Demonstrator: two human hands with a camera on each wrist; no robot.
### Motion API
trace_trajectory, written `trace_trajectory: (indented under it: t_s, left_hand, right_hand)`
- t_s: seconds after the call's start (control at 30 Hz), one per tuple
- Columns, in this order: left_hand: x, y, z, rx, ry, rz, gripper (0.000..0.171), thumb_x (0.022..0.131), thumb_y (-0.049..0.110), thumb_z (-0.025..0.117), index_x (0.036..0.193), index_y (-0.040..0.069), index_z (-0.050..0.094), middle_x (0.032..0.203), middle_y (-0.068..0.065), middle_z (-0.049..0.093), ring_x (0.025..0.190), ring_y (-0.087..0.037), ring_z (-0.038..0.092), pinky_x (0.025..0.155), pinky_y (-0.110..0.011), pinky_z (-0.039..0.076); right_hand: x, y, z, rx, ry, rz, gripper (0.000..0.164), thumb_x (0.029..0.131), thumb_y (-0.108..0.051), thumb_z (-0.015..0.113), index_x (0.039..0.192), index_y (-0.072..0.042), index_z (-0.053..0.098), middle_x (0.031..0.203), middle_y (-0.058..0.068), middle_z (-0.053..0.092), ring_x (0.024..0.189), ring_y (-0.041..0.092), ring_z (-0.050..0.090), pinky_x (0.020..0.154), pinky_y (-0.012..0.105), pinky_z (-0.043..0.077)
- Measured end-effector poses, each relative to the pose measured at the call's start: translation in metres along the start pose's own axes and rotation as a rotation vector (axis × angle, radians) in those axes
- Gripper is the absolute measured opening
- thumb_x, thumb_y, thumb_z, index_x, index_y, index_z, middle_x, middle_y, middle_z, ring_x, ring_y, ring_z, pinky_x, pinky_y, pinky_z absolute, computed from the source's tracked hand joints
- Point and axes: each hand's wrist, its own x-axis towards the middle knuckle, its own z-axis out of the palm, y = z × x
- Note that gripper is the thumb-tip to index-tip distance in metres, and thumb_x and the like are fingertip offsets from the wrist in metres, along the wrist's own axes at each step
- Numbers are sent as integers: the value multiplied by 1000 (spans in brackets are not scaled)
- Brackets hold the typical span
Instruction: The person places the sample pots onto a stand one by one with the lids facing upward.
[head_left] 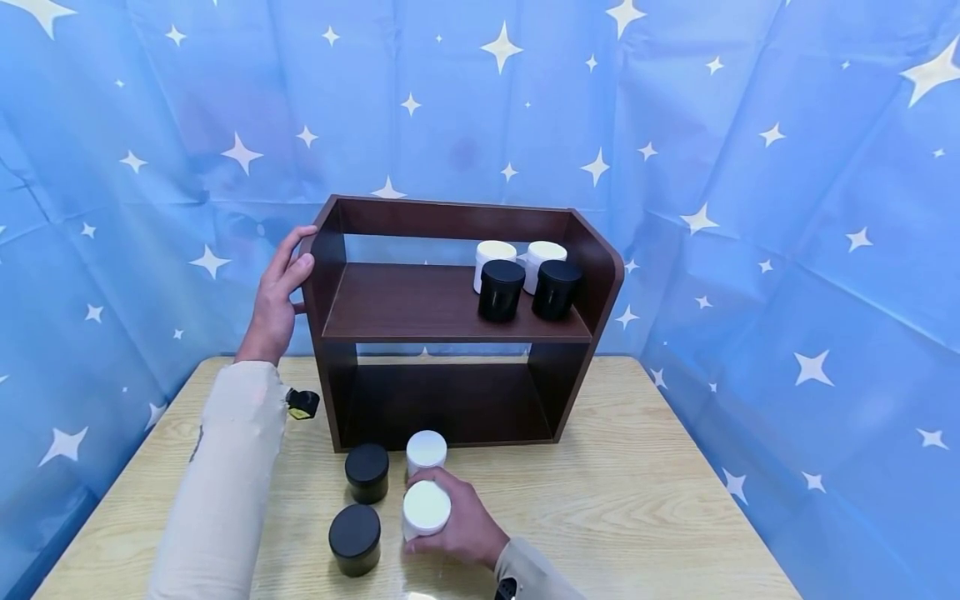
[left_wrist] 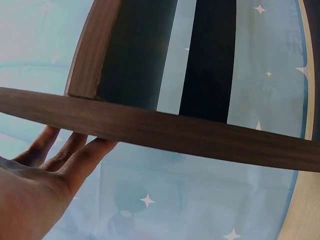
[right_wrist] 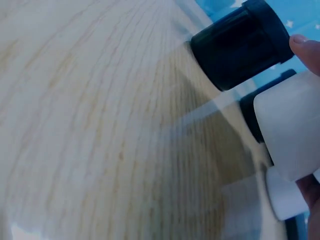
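My right hand grips a white jar round its side, thumb nearest me and fingers on the far side. The frames leave unclear whether its base touches the table. Just behind it stands a second white jar, partly covered by the fingers. To their left are two black jars, a nearer one and a farther one. My left hand touches the outer left side of a dark brown two-tier shelf. In the left wrist view, its extended fingers rest against the side panel.
On the shelf's upper tier, at the right, two black jars stand before two white jars. The shelf stands on a light wooden table. A blue star-patterned curtain hangs behind and at both sides.
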Motion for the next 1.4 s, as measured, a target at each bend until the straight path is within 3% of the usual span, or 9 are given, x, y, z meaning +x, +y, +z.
trace_trajectory:
  t_s: [0.3,0.57,0.93,1.4]
  left_hand:
    - [6,-8,-1,0,5,-3,48,102,54,37,149,47,38,160,-2,34,139,-28,35,110,-75,26]
    - [5,-6,-1,2,0,3,48,103,53,36,150,45,38,159,-3,35,138,-28,36,110,-75,27]
    - [2,-5,-2,-8,-9,-10,48,103,53,37,150,44,37,158,-5,36,135,-27,39,110,-75,27]
    - [5,-9,-3,-18,-13,-9,48,102,55,38,150,47,37,157,-5,37,134,-26,39,110,-74,28]
  right_hand:
    - [4,-8,-6,-6,13,-16,75,61,-18,96,126,-20,60,122,5,70,112,10,61,99,30,45]
    - [10,-22,-17,-26,22,3,73,62,-19,96,125,-25,61,118,-6,70,107,10,61,96,31,46]
    - [26,-44,-33,-57,28,-60,73,63,-21,96,125,-31,59,119,-10,68,108,12,62,95,30,49]
    - [39,-60,-50,-97,56,-87,76,64,-22,96,129,-31,57,119,-5,68,106,14,63,92,31,51]
